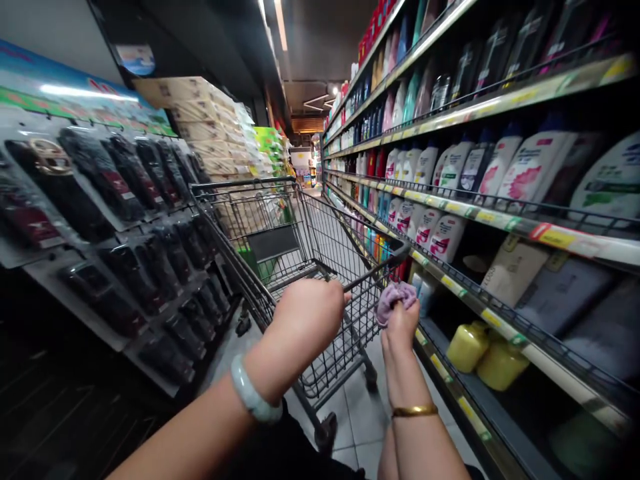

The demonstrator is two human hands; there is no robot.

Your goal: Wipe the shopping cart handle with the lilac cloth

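My left hand (311, 307), with a pale green bangle (253, 393) on its wrist, is closed in a fist over the near rim of a shopping cart (373, 275). The dark bar comes out beside its thumb. My right hand (404, 321), below a gold bracelet (415, 411), is closed on a bunched purple cloth (393, 299) that looks like a scrunchie. It is just right of the cart's near corner; whether it touches the cart I cannot tell. No goods show in the wire basket.
Shelves of shampoo bottles (535, 163) line the right side, with yellow containers (485, 353) low down. Packaged belts (75, 180) hang on a rack at left. Stacked cartons (185, 120) stand beyond it. A tiled aisle floor (363, 417) runs under the cart.
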